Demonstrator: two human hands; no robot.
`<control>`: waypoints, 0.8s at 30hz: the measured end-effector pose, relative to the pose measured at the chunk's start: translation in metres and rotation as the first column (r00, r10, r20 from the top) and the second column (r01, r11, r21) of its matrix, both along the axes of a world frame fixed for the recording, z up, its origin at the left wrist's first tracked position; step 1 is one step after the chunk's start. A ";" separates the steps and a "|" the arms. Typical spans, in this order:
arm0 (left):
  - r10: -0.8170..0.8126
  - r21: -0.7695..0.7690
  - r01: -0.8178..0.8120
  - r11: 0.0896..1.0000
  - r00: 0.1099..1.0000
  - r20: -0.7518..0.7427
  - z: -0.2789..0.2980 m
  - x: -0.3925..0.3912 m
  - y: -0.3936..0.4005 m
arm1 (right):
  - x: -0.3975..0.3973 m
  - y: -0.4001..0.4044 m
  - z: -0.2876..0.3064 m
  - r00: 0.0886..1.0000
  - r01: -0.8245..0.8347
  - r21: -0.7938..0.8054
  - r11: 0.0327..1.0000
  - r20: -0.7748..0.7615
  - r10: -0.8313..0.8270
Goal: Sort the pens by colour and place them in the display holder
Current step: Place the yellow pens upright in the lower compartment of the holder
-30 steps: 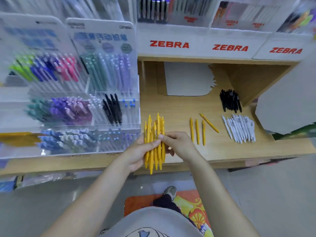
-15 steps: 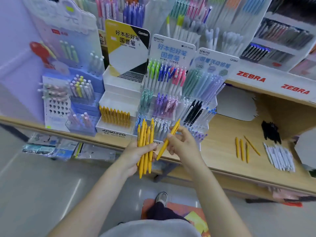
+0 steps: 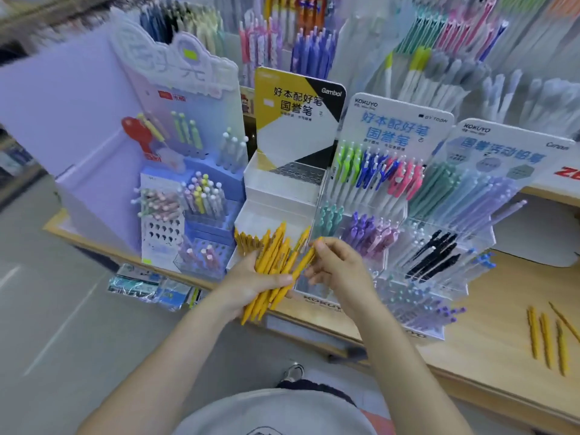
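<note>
Left hand (image 3: 251, 281) gripped yellow pen bundle (image 3: 273, 265); right hand (image 3: 332, 265) pinched one pen (image 3: 303, 262) beside it. Few slotted in holder (image 3: 251, 243) beyond grip; four loose pens (image 3: 547, 339) on worktop (image 3: 489, 334) remained.

Hidden or unclear, as I see it: my left hand (image 3: 251, 279) covers the middles of the yellow pens (image 3: 273, 268); my right hand (image 3: 337, 266) hides one pen's upper end; red shelf lettering (image 3: 566, 174) cut by right edge; back-rack pens (image 3: 439, 67) blurred.
</note>
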State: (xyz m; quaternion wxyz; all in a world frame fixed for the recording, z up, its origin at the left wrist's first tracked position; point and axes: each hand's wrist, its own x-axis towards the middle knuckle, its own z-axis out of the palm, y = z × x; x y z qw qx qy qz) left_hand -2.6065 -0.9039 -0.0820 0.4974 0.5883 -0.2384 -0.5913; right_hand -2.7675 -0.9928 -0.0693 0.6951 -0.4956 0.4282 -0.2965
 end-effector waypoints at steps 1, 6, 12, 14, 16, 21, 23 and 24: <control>-0.007 0.012 0.007 1.000 1.000 0.016 0.000 0.007 -0.007 | 0.004 -0.009 -0.001 1.000 0.006 -0.013 1.000 -0.017 -0.006; 0.040 0.079 -0.043 0.996 0.998 0.038 -0.013 0.030 -0.024 | 0.008 -0.034 0.001 0.993 0.085 -0.136 0.987 -0.073 -0.095; 0.031 0.144 -0.040 0.989 0.998 0.060 -0.030 0.057 -0.019 | 0.006 -0.036 -0.008 0.958 0.172 -0.271 0.947 -0.178 -0.225; 0.015 0.144 -0.021 0.989 0.999 0.044 -0.034 0.067 -0.019 | 0.010 -0.029 -0.016 0.930 0.199 -0.328 0.924 -0.234 -0.283; -0.024 0.138 0.019 0.990 0.999 0.036 -0.037 0.074 -0.020 | 0.012 -0.017 -0.026 0.891 0.246 -0.367 0.897 -0.280 -0.358; -0.131 0.113 0.126 0.986 0.991 0.035 -0.036 0.088 -0.025 | 0.019 0.003 -0.043 0.776 0.286 -0.447 0.847 -0.410 -0.479; -0.147 0.100 0.146 0.984 0.989 0.001 -0.037 0.092 -0.028 | 0.026 0.006 -0.045 0.737 0.258 -0.497 0.828 -0.453 -0.501; -0.154 0.098 0.155 0.983 0.988 -0.016 -0.038 0.094 -0.030 | 0.030 0.006 -0.047 0.719 0.253 -0.510 0.822 -0.469 -0.512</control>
